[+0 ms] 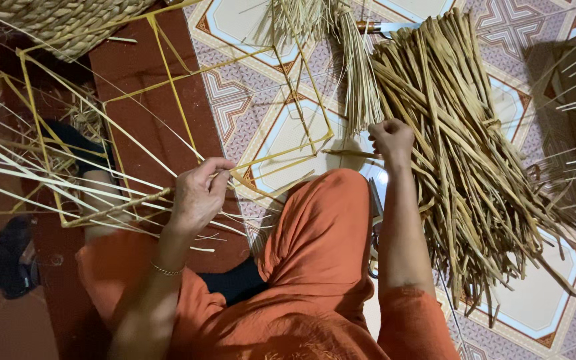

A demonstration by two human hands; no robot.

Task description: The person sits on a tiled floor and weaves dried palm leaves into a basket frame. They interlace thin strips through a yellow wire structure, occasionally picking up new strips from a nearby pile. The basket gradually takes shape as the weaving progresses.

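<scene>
Item: weaving work in hand, seen from above.

Left hand (198,193), centre left of the frame: we log its fingers closed on a yellow strip where it meets the wire-like yellow frame (168,87); in our judgement it steadies the frame while the strip is worked around a bar. Pale loose strands (28,167) fan out to the left edge.

Right hand (391,139), upper centre: we log it as a closed fist gripping one flat dry strip (348,154), drawn sideways across the frame's lower right corner, seemingly to keep it taut.

Stock: a large heap of dried reed strips (461,147) lies on the patterned tile floor (541,293) at the right, just beside the right arm, within easy reach. A finer bundle of straw (358,73) lies at its left edge.

Other: woven basket (68,23), upper left corner; orange-clad knee (321,220) raised between the arms; a dark shoe (11,260) at the left edge.
</scene>
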